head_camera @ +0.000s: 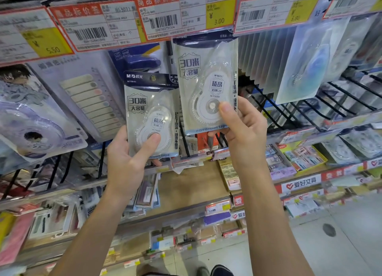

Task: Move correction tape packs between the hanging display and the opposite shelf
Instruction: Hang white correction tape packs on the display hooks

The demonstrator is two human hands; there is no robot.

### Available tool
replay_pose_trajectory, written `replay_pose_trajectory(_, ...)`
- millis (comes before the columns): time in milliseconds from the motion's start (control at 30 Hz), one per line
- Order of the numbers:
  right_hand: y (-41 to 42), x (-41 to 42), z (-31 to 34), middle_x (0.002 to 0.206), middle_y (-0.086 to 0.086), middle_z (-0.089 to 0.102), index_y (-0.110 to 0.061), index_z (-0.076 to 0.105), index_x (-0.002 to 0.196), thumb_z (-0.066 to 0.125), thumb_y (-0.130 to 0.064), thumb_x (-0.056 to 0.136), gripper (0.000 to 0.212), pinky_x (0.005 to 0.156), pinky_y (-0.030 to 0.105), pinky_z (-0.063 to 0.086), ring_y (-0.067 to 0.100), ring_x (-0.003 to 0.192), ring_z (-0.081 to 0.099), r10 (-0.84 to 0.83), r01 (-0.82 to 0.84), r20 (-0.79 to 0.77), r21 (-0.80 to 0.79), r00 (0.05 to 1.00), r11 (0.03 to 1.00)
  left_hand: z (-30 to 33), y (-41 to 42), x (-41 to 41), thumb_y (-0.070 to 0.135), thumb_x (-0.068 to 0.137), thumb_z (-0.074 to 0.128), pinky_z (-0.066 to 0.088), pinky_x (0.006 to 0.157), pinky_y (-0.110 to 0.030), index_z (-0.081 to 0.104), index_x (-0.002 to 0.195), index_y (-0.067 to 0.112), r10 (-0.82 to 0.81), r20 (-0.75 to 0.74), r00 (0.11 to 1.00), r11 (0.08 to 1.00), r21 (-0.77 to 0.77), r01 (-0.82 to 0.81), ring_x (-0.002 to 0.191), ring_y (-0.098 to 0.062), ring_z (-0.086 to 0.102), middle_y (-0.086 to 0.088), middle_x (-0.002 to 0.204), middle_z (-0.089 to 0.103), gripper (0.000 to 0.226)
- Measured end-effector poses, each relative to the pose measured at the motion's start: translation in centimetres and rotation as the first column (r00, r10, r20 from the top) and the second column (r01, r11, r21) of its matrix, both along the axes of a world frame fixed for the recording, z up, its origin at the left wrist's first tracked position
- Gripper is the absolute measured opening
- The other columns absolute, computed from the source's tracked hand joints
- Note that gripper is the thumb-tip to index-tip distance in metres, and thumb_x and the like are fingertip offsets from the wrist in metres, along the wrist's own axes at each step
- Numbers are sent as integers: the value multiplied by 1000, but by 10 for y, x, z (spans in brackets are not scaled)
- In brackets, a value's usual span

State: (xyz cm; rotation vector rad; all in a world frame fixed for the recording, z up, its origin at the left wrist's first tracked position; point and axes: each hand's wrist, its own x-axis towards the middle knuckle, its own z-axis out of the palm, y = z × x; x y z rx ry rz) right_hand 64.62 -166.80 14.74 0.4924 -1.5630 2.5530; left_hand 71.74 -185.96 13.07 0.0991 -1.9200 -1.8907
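Progress looks partial: the left hand pinches one correction tape pack clear of the hanging display, the right hand pinches another pack under the price tags, neither shelved yet.

Left hand and right hand: both bare, no rings or watch straps on what shows. Forearms uncovered to frame edge. Dark shoes at bottom

Red/yellow price tags up top, sticky-tab pack left, black hooks right.
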Motion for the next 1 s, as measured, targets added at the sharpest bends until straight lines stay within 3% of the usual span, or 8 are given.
replay_pose_trajectory(133,2,0,-1,109,11,74,-9,67,116,61,-15,94,24,75,29,57,24,98,72,2,-2,13,4,1000,1000,-1,-1,1,16,89,69,56,49,-30,63,117,17,2,-4,1000,1000,-11,-2,89,-27,72,-7,111,72,29)
replay_pose_trajectory(367,-4,3,3,111,15,74,-4,65,120,62,-14,96,26,80,33,58,29,102,72,-16,21,-66,73,998,997,0,1,3,18,86,66,56,48,-31,62,119,12,21,-3,1000,1000,-12,-21,85,-27,72,-7,108,73,33)
replay_pose_trajectory(567,-1,0,4,107,9,75,-8,65,117,62,-16,96,23,74,29,59,24,96,73,8,-8,-37,24,999,1000,3,1,6,17,86,65,56,48,-29,62,119,12,31,-4,999,999,-20,-31,82,-21,73,-5,106,74,34)
replay_pose_trajectory(667,5,-1,0,106,6,76,-11,66,116,63,-18,95,22,79,30,59,23,99,73,-2,2,-17,-4,1000,1000,6,2,8,16,85,65,55,48,-27,61,119,12,41,-2,999,999,-14,-41,81,-19,73,-2,104,74,35)
replay_pose_trajectory(800,1,-2,8,107,11,75,-9,66,117,61,-14,98,20,71,31,59,25,94,73,-23,26,-57,49,998,998,6,3,8,18,85,66,56,48,-29,62,117,14,39,8,999,998,-39,-39,81,-20,73,-3,105,74,33)
replay_pose_trajectory(933,0,-5,13,110,11,74,-10,67,116,62,-17,97,21,81,40,59,27,100,72,-40,43,-68,45,997,998,7,4,7,19,86,65,56,48,-29,62,118,15,28,2,1000,998,-55,-28,84,-21,74,-2,106,74,33)
replay_pose_trajectory(1000,-1,-3,11,108,10,75,-12,67,114,62,-16,96,19,73,34,59,25,97,73,-22,24,-54,40,998,999,7,3,7,17,87,65,55,47,-29,62,119,12,26,-4,1000,998,-51,-26,83,-22,74,-2,106,74,33)
